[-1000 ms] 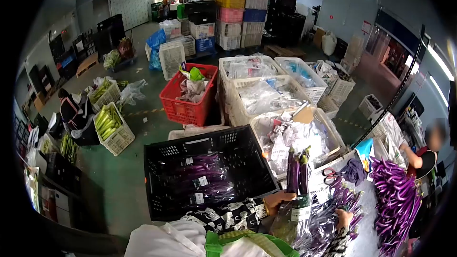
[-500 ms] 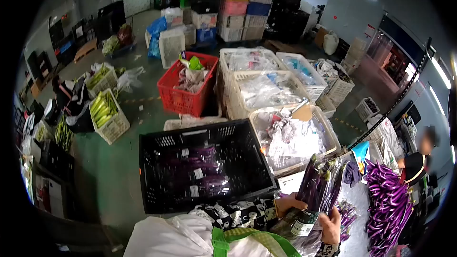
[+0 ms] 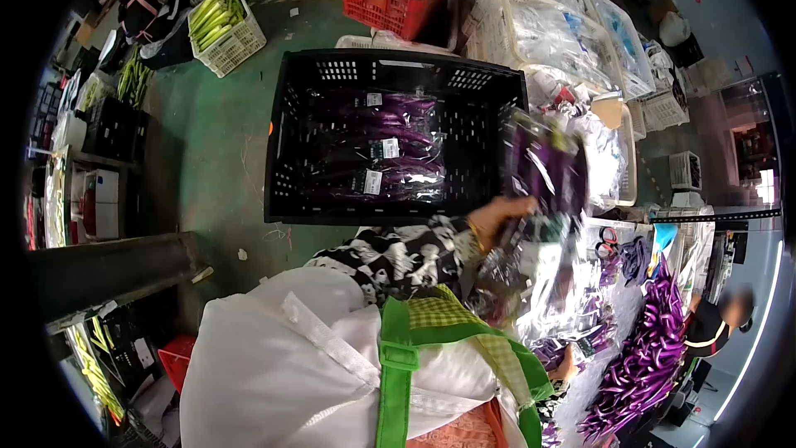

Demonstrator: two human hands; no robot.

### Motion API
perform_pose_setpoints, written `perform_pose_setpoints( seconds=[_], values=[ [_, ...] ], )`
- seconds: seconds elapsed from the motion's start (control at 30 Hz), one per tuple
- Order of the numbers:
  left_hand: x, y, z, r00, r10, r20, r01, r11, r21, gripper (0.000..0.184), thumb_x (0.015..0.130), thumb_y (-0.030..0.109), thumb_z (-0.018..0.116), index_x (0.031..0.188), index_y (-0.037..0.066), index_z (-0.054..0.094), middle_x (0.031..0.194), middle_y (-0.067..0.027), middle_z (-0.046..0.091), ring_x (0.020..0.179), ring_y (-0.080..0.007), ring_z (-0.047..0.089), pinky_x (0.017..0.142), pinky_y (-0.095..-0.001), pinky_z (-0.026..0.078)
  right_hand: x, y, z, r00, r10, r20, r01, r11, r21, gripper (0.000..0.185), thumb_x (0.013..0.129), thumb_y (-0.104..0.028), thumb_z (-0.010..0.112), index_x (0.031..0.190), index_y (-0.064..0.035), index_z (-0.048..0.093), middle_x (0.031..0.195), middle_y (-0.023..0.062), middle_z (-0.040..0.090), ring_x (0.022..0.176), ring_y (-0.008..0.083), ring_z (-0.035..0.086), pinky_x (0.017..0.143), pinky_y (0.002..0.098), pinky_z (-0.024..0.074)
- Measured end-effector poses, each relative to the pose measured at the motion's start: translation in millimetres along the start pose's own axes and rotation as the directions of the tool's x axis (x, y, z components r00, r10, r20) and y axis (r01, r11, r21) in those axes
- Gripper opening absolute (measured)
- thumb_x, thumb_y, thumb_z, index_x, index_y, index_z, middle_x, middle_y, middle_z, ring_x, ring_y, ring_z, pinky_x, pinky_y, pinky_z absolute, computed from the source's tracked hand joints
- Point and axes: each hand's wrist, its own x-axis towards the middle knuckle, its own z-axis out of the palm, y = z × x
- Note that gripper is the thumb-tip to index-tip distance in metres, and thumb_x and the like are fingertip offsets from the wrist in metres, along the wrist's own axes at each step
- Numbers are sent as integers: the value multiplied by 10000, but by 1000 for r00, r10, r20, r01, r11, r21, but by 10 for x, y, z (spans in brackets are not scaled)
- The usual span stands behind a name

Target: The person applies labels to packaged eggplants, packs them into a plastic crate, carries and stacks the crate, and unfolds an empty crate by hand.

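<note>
My left hand (image 3: 499,221) is closed around a clear bag of eggplants (image 3: 543,170), held upright near the right end of a black crate (image 3: 398,217); the bag is blurred by motion. Inside the crate lie several bagged eggplants (image 3: 377,149) with white labels. Lower down, my right hand (image 3: 565,365) is at the worktable beside packed eggplants (image 3: 551,353), its fingers mostly hidden. A large heap of loose eggplants (image 3: 643,357) covers the right part of the table.
Red-handled scissors (image 3: 608,240) and a dark cloth (image 3: 635,259) lie on the table. White crates of plastic bags (image 3: 557,37) and a red crate (image 3: 385,2) stand behind. A crate of green vegetables (image 3: 224,33) sits on the floor at left. Another person (image 3: 709,323) is at far right.
My view has tilted down. My left hand has carried the bagged eggplants up toward the black crate. My right hand has let go of the bag and is down at the table.
</note>
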Motion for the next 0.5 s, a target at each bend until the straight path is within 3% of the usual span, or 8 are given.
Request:
perform_pose_setpoints(
  seconds=[0.03,0.07,0.17,0.27,0.33,0.4,0.43,0.5],
  values=[
    [-10,110,-160,995,34,-93,-36,999,-15,389,727,333,732,985,60,629,944,-79,639,962,-178,568,876,-343,435,115,155,9,973,-231,15,227,966,125,392,711,-276,789,878,49,646,810,86,645,626,185,596,545,344,501],
    [-32,217,-317,980,65,-188,-71,997,-25,420,720,403,744,946,67,634,918,-74,643,900,-171,592,795,-324,473,304,231,-84,978,-207,1,206,976,76,328,730,-247,768,866,24,645,819,89,647,637,207,613,557,368,518],
    [7,533,-833,903,275,-331,-340,927,-157,402,753,392,721,968,65,626,915,-73,655,823,-199,619,743,-333,506,-15,7,-143,928,88,362,-158,973,170,182,823,-192,635,883,-19,637,867,120,660,699,275,653,636,412,568],
    [119,901,-1434,769,422,-480,-572,789,-223,337,771,330,721,952,61,628,913,-73,660,806,-237,633,748,-388,522,-189,-70,-232,898,166,407,-259,948,184,201,796,-186,660,909,-22,633,858,108,655,733,256,648,671,425,550],
    [37,1146,-1689,728,438,-528,-624,742,-245,309,768,287,734,940,51,631,930,-80,664,823,-241,635,776,-404,522,-74,-13,-409,961,100,258,-135,983,123,240,758,-172,646,899,20,625,834,96,636,711,227,622,655,400,517],
    [34,1329,-2000,656,448,-607,-686,689,-233,298,765,269,739,937,49,635,952,-89,665,842,-249,637,809,-425,519,-295,-195,-471,997,-23,68,28,997,-74,245,744,-147,634,885,53,623,803,73,617,698,197,598,632,376,496],
    [131,1363,-2353,611,492,-620,-721,670,-180,406,750,342,747,1007,51,627,1048,-81,652,953,-275,613,892,-471,468,-343,-254,-528,998,-35,43,39,994,-101,230,729,-145,644,874,32,617,764,46,599,645,169,570,588,335,470],
    [204,1463,-2669,620,520,-587,-740,635,-220,465,749,358,746,1076,57,610,1107,-91,629,1014,-286,587,936,-483,439,-452,-397,-639,996,-84,-12,81,984,-158,214,713,-141,654,858,10,608,722,18,579,590,135,532,543,289,434]
  ],
)
